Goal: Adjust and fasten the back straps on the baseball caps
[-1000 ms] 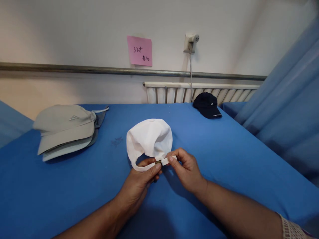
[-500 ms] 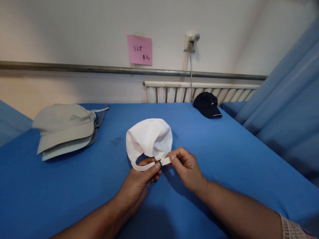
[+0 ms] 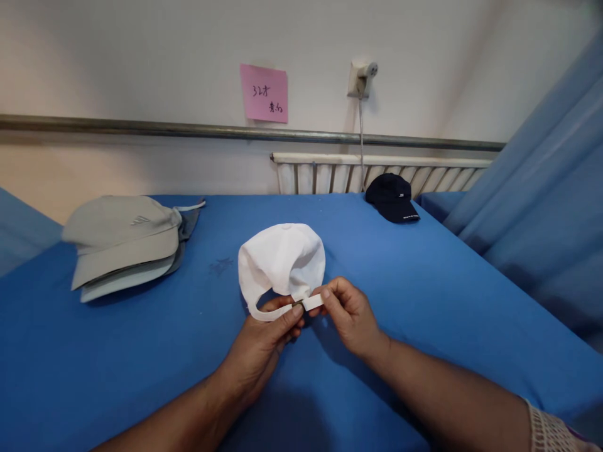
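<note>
The left hand (image 3: 264, 345) pinches the buckle (image 3: 299, 304) of the white cap (image 3: 276, 254); the right hand (image 3: 353, 320) grips the strap tail (image 3: 313, 302) toward 3 o'clock, best held flat.

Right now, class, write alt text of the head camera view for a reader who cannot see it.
Left hand and right hand hold the back strap of a white cap over a blue-covered table. Stacked caps lie to the left, a dark cap farther back to the right.
</note>
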A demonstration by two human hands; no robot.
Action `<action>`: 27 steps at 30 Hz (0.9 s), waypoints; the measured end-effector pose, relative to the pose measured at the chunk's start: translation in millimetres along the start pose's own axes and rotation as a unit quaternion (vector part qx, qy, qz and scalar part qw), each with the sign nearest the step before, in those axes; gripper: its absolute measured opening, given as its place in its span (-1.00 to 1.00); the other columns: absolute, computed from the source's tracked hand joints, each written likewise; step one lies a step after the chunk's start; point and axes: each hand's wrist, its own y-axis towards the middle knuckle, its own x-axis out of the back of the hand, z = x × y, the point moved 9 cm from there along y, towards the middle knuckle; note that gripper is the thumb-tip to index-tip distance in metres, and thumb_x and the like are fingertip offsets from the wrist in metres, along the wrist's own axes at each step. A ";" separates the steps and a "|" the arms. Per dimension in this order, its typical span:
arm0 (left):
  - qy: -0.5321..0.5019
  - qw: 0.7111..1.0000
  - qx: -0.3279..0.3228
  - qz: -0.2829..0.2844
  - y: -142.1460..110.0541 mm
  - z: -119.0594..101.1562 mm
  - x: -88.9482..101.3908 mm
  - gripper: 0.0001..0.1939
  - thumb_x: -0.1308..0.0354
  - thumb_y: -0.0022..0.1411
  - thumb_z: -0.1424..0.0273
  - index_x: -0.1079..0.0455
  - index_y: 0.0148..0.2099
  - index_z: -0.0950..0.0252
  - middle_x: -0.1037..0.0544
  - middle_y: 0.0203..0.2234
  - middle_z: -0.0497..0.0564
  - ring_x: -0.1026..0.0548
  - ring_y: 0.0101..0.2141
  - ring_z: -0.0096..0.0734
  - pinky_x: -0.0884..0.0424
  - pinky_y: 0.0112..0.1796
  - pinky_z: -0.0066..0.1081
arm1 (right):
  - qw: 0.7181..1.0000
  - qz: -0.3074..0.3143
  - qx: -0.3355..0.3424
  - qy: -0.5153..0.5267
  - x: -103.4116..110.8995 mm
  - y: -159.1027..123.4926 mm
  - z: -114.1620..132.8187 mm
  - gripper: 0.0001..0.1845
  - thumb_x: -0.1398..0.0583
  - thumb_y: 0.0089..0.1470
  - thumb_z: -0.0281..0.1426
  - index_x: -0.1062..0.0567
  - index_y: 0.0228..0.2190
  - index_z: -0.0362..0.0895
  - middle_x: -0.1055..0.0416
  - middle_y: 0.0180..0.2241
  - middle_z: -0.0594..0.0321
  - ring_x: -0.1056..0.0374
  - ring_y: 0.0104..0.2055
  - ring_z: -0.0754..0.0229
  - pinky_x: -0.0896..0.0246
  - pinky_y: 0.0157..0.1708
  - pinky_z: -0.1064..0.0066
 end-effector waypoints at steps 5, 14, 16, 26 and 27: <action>-0.006 1.000 -0.003 -0.018 -2.0 -0.9 0.6 -0.59 -0.49 -0.14 0.37 -0.45 -0.23 0.32 -0.51 -0.48 -0.07 -0.44 -0.44 -0.51 -0.35 -0.41 -0.52 | 0.999 0.029 0.011 -0.009 -3.9 1.1 3.1 -0.79 -0.22 0.12 -0.20 -0.40 -0.39 -0.08 -0.41 -0.42 0.30 -0.33 -0.35 0.22 -0.26 -0.29 0.35; 0.072 0.996 -0.056 -0.010 -1.7 -7.8 -0.5 -0.63 -0.48 -0.16 0.35 -0.49 -0.27 0.33 -0.49 -0.50 -0.07 -0.36 -0.50 -0.53 -0.32 -0.42 -0.48 | 0.995 0.022 0.057 -0.075 -5.1 -1.1 15.3 -0.89 -0.22 0.10 -0.36 -0.42 -0.45 -0.06 -0.42 -0.39 0.27 -0.36 -0.31 0.18 -0.27 -0.23 0.30; 0.070 0.996 -0.058 -0.014 -1.3 -8.1 0.3 -0.63 -0.49 -0.17 0.34 -0.49 -0.28 0.33 -0.49 -0.50 -0.07 -0.37 -0.49 -0.53 -0.32 -0.41 -0.48 | 0.996 0.021 0.048 -0.070 -4.9 -1.6 14.5 -0.89 -0.23 0.10 -0.35 -0.43 -0.45 -0.06 -0.43 -0.38 0.27 -0.37 -0.31 0.18 -0.27 -0.23 0.31; 0.020 0.999 -0.035 -0.029 1.8 -3.2 6.4 -0.55 -0.51 -0.22 0.39 -0.44 -0.25 0.36 -0.52 -0.49 -0.06 -0.41 -0.48 -0.52 -0.35 -0.39 -0.48 | 0.997 0.033 0.064 -0.039 -3.6 -2.4 14.3 -0.90 -0.21 0.12 -0.35 -0.46 -0.43 -0.08 -0.45 -0.35 0.24 -0.37 -0.27 0.18 -0.26 -0.20 0.30; 0.017 0.999 -0.034 -0.028 1.3 -3.5 6.0 -0.55 -0.51 -0.22 0.39 -0.44 -0.25 0.37 -0.52 -0.50 -0.06 -0.42 -0.48 -0.52 -0.36 -0.39 -0.49 | 0.997 0.034 0.065 -0.037 -3.5 -2.6 13.9 -0.90 -0.21 0.12 -0.35 -0.47 -0.42 -0.09 -0.45 -0.35 0.24 -0.37 -0.27 0.18 -0.26 -0.21 0.31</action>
